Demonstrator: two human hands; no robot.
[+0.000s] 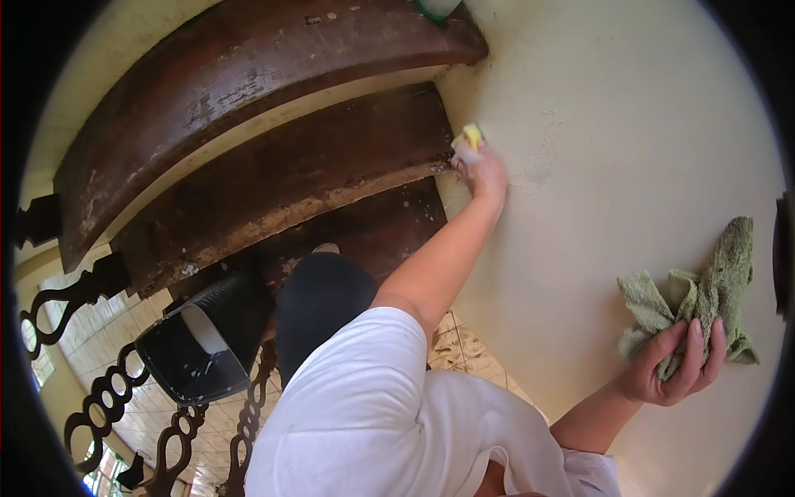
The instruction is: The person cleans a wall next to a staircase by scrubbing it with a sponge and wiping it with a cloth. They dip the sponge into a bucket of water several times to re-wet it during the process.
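My left hand [484, 171] is shut on a yellow sponge [472, 135], slightly blurred, at the pale painted wall [621, 155] beside the end of a dark wooden stair tread [348, 140]. Whitish suds or wet marks show on the fingers, and a rough whitish patch [534, 171] marks the wall just right of them. Over to the right, my right hand [677, 366] grips a crumpled green terry cloth [714, 286] in front of the same wall. The cloth's upper end sticks up past the fingers; whether it touches the wall I cannot tell.
A black plastic bucket [245, 310] with whitish splashes inside stands to the left by my knee [326, 304]. Dark ornamental balusters [105, 404] line the stairs' open side, above a tiled floor [118, 326]. A green-rimmed container [438, 9] sits on the worn upper tread [279, 56].
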